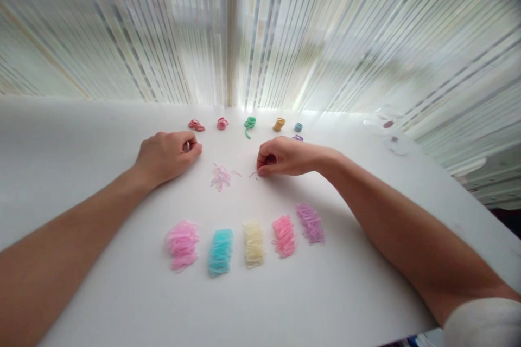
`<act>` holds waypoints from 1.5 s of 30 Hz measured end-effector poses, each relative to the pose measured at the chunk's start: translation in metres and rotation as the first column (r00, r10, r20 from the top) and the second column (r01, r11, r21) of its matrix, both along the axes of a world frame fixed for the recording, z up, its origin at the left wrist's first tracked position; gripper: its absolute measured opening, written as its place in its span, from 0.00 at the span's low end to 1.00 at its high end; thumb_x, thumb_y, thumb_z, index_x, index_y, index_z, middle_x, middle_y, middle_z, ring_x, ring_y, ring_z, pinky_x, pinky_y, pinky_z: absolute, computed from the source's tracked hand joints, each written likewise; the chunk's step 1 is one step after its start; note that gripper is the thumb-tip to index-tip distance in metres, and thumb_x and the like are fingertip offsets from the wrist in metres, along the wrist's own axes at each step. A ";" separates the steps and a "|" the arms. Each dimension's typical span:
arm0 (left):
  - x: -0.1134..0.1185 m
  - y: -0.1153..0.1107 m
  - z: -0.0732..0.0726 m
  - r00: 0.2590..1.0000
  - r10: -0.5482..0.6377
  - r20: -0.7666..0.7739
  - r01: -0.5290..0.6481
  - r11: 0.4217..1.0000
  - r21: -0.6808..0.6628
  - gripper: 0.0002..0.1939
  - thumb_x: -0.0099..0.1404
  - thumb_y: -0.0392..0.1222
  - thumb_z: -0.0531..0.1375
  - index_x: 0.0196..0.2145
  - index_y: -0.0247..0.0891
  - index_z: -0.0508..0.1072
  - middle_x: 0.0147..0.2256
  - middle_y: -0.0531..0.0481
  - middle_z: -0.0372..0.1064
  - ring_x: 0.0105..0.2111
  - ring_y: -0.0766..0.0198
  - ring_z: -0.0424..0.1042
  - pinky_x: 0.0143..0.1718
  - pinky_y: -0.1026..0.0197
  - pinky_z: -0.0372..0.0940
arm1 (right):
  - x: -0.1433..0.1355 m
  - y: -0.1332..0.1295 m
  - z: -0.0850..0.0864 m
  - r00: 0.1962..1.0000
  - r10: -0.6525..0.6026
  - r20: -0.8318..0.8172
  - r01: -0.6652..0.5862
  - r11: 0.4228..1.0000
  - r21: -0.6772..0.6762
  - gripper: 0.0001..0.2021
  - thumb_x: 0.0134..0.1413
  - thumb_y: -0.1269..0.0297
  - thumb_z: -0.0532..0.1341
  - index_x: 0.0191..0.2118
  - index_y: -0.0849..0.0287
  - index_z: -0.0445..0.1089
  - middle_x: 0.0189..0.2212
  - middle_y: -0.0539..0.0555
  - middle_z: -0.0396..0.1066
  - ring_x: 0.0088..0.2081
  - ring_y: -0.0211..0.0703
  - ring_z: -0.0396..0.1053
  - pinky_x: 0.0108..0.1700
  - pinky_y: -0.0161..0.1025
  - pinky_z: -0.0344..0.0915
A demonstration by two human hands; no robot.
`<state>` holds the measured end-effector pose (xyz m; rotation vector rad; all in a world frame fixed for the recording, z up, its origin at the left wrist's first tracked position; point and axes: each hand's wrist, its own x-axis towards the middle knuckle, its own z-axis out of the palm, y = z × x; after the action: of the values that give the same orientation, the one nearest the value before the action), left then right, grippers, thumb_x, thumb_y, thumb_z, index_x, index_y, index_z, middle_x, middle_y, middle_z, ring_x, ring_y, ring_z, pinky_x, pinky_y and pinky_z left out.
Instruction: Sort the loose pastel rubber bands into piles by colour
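My right hand (279, 157) is lowered to the white table, its fingers pinched at a thin pale purple elastic band (253, 174). To its left lies a loose heap of similar pale pink-lilac bands (221, 177). My left hand (169, 157) rests on the table left of that heap, with thumb and forefinger curled together; whether anything is between them is hidden. Just beyond the left hand are some red coiled bands (196, 125). A small purple coil (298, 138) shows partly behind my right wrist.
Along the back stand coils in pink (222, 123), green (249, 123), yellow (279, 124) and blue (298, 127). Nearer me are band piles: pink (182, 245), turquoise (220, 252), cream (254, 244), coral (284, 236), purple (310, 223). Clear round plastic pieces (396, 145) lie right, before a striped curtain (228, 32).
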<state>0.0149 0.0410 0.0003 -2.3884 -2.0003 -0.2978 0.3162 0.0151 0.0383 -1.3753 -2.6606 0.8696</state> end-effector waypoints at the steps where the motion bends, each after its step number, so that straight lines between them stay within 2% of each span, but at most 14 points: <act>1: 0.000 0.001 0.000 1.000 -0.005 0.004 0.005 1.000 0.003 0.19 0.69 0.56 0.52 0.38 0.44 0.78 0.37 0.46 0.79 0.40 0.48 0.78 0.41 0.54 0.64 | 0.000 0.000 0.001 1.000 -0.004 0.004 0.004 1.000 0.005 0.07 0.60 0.63 0.67 0.39 0.61 0.80 0.33 0.53 0.77 0.32 0.39 0.68 0.36 0.39 0.62; 4: -0.001 0.001 0.000 1.000 -0.018 0.020 0.018 1.000 -0.002 0.19 0.69 0.57 0.51 0.38 0.44 0.77 0.38 0.44 0.79 0.41 0.45 0.77 0.41 0.51 0.64 | 0.003 -0.002 0.006 0.999 -0.043 0.018 0.042 0.999 0.028 0.06 0.61 0.64 0.67 0.38 0.61 0.80 0.31 0.52 0.75 0.31 0.38 0.65 0.36 0.39 0.60; 8: -0.001 0.000 0.001 1.000 -0.020 0.020 0.021 1.000 -0.018 0.20 0.70 0.57 0.51 0.39 0.44 0.77 0.39 0.42 0.79 0.42 0.44 0.77 0.42 0.51 0.65 | 0.015 -0.009 0.023 0.993 -0.115 -0.022 0.116 0.992 0.052 0.08 0.62 0.62 0.66 0.38 0.60 0.80 0.30 0.50 0.73 0.30 0.37 0.63 0.36 0.40 0.58; 13: -0.002 0.003 -0.001 0.999 -0.003 0.044 0.003 1.000 0.003 0.18 0.67 0.57 0.52 0.38 0.45 0.78 0.39 0.43 0.80 0.41 0.45 0.77 0.44 0.51 0.65 | 0.044 -0.042 0.037 0.979 -0.201 -0.036 0.203 0.977 0.060 0.10 0.61 0.57 0.66 0.38 0.59 0.80 0.28 0.49 0.68 0.30 0.38 0.62 0.34 0.40 0.57; 15: -0.002 0.004 -0.003 0.999 -0.002 0.055 0.001 1.000 0.010 0.18 0.66 0.58 0.53 0.37 0.46 0.78 0.39 0.42 0.80 0.40 0.44 0.76 0.42 0.50 0.65 | 0.057 -0.062 0.037 0.970 -0.236 -0.062 0.239 0.969 0.058 0.12 0.60 0.55 0.66 0.37 0.58 0.79 0.29 0.50 0.69 0.31 0.39 0.62 0.35 0.40 0.58; 18: -0.001 0.004 -0.003 0.999 -0.005 0.043 0.004 1.000 0.019 0.18 0.67 0.57 0.53 0.37 0.46 0.77 0.38 0.42 0.79 0.38 0.45 0.75 0.41 0.50 0.64 | 0.070 -0.091 0.029 0.951 -0.284 -0.124 0.284 0.959 -0.013 0.12 0.62 0.54 0.66 0.36 0.59 0.77 0.31 0.52 0.71 0.33 0.40 0.63 0.37 0.41 0.62; 22: 0.001 0.000 0.001 1.000 0.000 -0.013 0.000 1.000 0.016 0.18 0.69 0.55 0.52 0.40 0.44 0.77 0.39 0.46 0.79 0.38 0.50 0.73 0.38 0.55 0.59 | 0.076 -0.114 0.015 0.934 -0.312 -0.176 0.301 0.950 -0.085 0.11 0.62 0.55 0.66 0.35 0.59 0.76 0.33 0.53 0.72 0.33 0.41 0.63 0.38 0.41 0.64; 25: 0.002 -0.002 0.004 0.999 0.010 -0.036 -0.010 1.000 0.000 0.19 0.70 0.55 0.51 0.41 0.43 0.77 0.41 0.46 0.79 0.38 0.51 0.72 0.37 0.56 0.57 | 0.076 -0.120 0.009 0.936 -0.311 -0.165 0.298 0.949 -0.102 0.10 0.63 0.57 0.66 0.35 0.58 0.77 0.33 0.53 0.72 0.33 0.41 0.64 0.37 0.41 0.63; 31: 0.001 0.000 0.003 0.999 0.010 -0.049 -0.009 1.000 0.012 0.19 0.69 0.56 0.52 0.42 0.43 0.77 0.40 0.46 0.78 0.37 0.51 0.71 0.37 0.56 0.55 | 0.077 -0.122 0.009 0.941 -0.325 -0.093 0.316 0.944 -0.097 0.09 0.62 0.57 0.66 0.36 0.57 0.79 0.34 0.53 0.75 0.34 0.42 0.67 0.37 0.40 0.64; 39: 0.004 0.001 0.003 0.999 0.022 -0.049 -0.023 1.000 -0.001 0.21 0.69 0.56 0.52 0.43 0.43 0.78 0.41 0.44 0.79 0.40 0.47 0.74 0.43 0.53 0.63 | 0.077 -0.122 0.007 0.939 -0.335 -0.071 0.328 0.940 -0.098 0.10 0.62 0.55 0.66 0.37 0.56 0.80 0.33 0.53 0.75 0.33 0.42 0.66 0.37 0.40 0.64; 45: 0.003 0.000 0.004 0.998 0.039 -0.045 -0.039 0.999 0.001 0.20 0.69 0.56 0.52 0.43 0.43 0.78 0.41 0.45 0.79 0.41 0.48 0.75 0.44 0.53 0.65 | 0.080 -0.123 0.007 0.924 -0.355 -0.143 0.346 0.934 -0.084 0.11 0.61 0.54 0.67 0.36 0.56 0.81 0.33 0.54 0.76 0.33 0.43 0.65 0.37 0.41 0.64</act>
<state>0.0178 0.0410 0.0042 -2.3316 -2.0245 -0.2416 0.3967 -0.1082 0.0452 -1.6511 -2.1938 0.9671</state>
